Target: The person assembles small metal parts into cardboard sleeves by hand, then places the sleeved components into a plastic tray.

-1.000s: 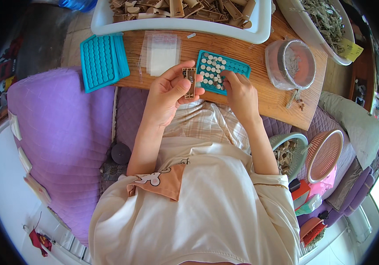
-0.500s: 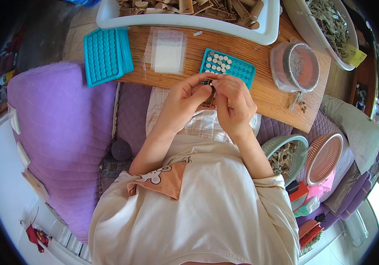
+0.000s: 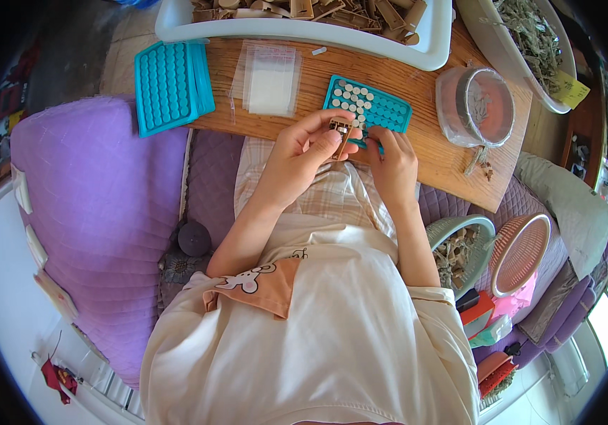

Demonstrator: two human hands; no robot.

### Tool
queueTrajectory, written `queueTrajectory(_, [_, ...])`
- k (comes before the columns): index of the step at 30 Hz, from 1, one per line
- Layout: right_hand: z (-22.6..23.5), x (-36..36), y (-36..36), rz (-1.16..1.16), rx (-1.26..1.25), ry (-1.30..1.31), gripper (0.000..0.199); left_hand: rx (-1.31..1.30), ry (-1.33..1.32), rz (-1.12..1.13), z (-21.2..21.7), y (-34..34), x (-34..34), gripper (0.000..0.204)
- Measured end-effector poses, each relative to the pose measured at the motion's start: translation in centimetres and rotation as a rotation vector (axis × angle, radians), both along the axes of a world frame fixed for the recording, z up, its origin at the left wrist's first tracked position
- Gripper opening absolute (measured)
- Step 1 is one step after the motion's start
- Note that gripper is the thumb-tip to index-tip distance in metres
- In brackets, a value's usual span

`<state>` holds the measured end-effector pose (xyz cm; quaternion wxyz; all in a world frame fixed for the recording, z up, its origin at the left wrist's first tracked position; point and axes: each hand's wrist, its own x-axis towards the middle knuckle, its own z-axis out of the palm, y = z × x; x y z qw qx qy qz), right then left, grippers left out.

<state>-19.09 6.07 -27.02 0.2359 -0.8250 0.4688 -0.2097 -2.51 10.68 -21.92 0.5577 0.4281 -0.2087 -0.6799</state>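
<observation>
Seemingly a small brown clip [image 3: 339, 132] in left hand [image 3: 302, 152], partly hidden, right hand [image 3: 391, 159] on teal tray [image 3: 371, 110]

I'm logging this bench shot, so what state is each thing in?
Left hand: raised, pinching a small brown clip.
Right hand: resting at the near edge of the teal tray.
Teal tray: flat on the wooden board, partly filled with pale discs.
Stacked teal trays: lying flat, untouched.
Clear bags: lying flat.
Round clear tub: tipped on its side.
White bin: full of brown pieces.
</observation>
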Motion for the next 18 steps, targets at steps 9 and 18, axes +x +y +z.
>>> queueTrajectory(9, [3.7, 2.2, 0.2, -0.154, -0.093, -0.461, 0.022, 0.03, 0.071, 0.011, 0.4, -0.1, 0.0, 0.029])
queueTrajectory(18, [5.2, 3.4, -0.4, 0.16, -0.344, -0.4, 0.019, 0.022, -0.014, -0.049, -0.4, 0.0, -0.2, 0.027])
